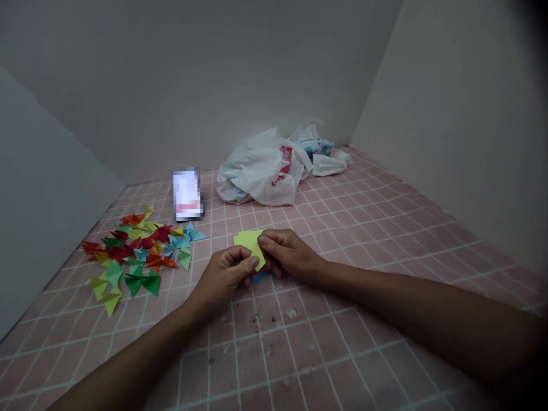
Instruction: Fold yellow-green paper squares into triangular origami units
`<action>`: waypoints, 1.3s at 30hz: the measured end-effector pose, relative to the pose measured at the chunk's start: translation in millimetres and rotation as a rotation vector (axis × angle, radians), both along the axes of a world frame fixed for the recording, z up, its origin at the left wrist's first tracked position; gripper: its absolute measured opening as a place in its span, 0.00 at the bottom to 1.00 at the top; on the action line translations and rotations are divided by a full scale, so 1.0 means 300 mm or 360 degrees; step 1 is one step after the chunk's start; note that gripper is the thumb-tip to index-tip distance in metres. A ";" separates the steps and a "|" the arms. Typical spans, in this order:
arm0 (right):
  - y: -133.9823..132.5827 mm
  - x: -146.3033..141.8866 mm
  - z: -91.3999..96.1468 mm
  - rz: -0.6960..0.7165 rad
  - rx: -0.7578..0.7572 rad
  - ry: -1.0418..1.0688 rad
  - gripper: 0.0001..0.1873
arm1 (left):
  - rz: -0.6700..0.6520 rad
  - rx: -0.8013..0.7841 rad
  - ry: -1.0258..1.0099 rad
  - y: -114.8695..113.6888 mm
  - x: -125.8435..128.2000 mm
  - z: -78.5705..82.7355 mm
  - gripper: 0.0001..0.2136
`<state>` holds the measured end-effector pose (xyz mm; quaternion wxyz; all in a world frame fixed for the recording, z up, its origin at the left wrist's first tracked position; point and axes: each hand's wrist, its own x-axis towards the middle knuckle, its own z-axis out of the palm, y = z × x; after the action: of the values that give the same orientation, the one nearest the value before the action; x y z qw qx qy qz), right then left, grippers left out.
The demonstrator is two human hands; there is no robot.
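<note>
My left hand [225,278] and my right hand [289,254] meet in front of me, and both pinch a sheet of yellow-green folded paper [249,244] between their fingers. Just below them, a small blue paper piece [260,277] is partly hidden by my fingers. I cannot tell whether either hand holds it. To the left of my left hand lies a loose heap of folded origami units [137,252] in red, orange, green, yellow and light blue.
A device with a pixelated screen [187,195] stands beyond the heap. White plastic bags [257,171] and a blue-patterned packet [315,147] sit at the far wall. Pink tiling [342,228] with white grout spreads beneath everything, bounded by grey walls [171,74].
</note>
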<state>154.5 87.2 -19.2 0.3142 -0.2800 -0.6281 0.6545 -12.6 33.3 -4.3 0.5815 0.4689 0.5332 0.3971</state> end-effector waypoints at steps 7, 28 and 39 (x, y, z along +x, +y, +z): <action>0.002 -0.001 -0.003 0.0035 0.0048 -0.0023 0.16 | 0.0081 0.0069 -0.0013 0.003 -0.003 -0.016 0.15; 0.009 -0.016 -0.029 -0.0032 -0.0045 0.0133 0.07 | 0.0164 0.0055 -0.0249 0.014 -0.006 -0.030 0.12; -0.007 -0.015 -0.024 -0.0139 0.0171 0.0177 0.09 | 0.0380 0.0549 -0.0003 0.005 -0.013 -0.032 0.05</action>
<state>149.9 85.2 -26.5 0.3914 -0.2529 -0.6310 0.6202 -16.4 34.9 -13.9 0.4418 0.4946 0.5086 0.5491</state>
